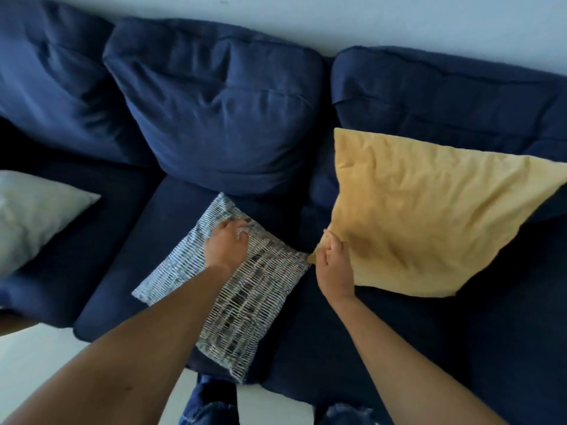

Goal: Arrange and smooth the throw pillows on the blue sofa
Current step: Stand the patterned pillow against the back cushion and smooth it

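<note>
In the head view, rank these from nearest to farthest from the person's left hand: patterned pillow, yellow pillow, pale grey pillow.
From the left hand:
1. Patterned pillow, directly under the hand, touching it, on the middle seat.
2. Yellow pillow, to the right, its corner in the right hand grip.
3. Pale grey pillow, far left on the sofa, partly cut off by the frame edge.

i can read no text, label, brand, number or sign anywhere in my view.
</note>
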The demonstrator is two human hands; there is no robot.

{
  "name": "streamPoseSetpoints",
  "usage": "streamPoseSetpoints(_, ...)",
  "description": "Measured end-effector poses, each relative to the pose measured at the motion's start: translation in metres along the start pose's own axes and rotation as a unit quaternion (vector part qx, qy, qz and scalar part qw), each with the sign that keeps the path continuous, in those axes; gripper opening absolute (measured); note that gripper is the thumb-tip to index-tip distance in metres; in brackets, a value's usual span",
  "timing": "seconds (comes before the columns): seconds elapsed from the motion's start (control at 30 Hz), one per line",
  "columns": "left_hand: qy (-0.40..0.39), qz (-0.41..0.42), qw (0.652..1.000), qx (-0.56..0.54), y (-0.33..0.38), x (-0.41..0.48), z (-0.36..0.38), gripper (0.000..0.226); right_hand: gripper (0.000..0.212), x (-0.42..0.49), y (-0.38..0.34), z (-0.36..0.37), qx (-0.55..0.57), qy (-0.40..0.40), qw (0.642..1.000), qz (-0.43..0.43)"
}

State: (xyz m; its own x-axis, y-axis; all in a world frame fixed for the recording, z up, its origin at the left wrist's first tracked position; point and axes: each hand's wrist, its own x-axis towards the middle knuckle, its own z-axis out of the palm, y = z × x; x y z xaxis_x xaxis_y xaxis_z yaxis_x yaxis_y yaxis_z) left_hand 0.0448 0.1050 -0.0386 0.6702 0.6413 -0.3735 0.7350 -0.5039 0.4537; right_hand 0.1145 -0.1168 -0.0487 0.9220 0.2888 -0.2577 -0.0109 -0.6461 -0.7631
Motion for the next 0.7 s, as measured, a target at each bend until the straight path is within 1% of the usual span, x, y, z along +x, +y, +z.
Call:
streamPoseSetpoints(0.13,-0.049,-0.005,0.997,0.054,-0.065,0.018,-0.025,0.041,0.046,-0.018,-0.016,0.062,0.027,-0.017,0.993,0.115)
streamPoseSetpoints(0.23,-0.101,0.000,0.990,0.095,-0.109,0.031,-0.036,0.049,0.049,-0.028,-0.021,0.108,0.035,-0.015,0.976,0.215)
streamPoseSetpoints(0.3,-0.127,0.007,0.985,0.115,-0.134,0.043,-0.040,0.060,0.055,-0.035,-0.021,0.137,0.015,-0.022,0.960,0.280)
streamPoseSetpoints(0.4,-0.160,0.018,0.977,0.142,-0.159,0.060,-0.039,0.074,0.071,-0.044,-0.014,0.166,-0.009,-0.033,0.943,0.331)
streamPoseSetpoints(0.57,-0.218,-0.019,0.972,0.083,-0.172,0.085,-0.023,0.087,0.087,-0.044,0.003,0.194,0.005,-0.033,0.908,0.418)
streamPoseSetpoints(0.7,-0.243,-0.038,0.969,-0.009,-0.175,0.099,-0.009,0.090,0.087,-0.037,0.013,0.204,0.030,-0.019,0.902,0.430)
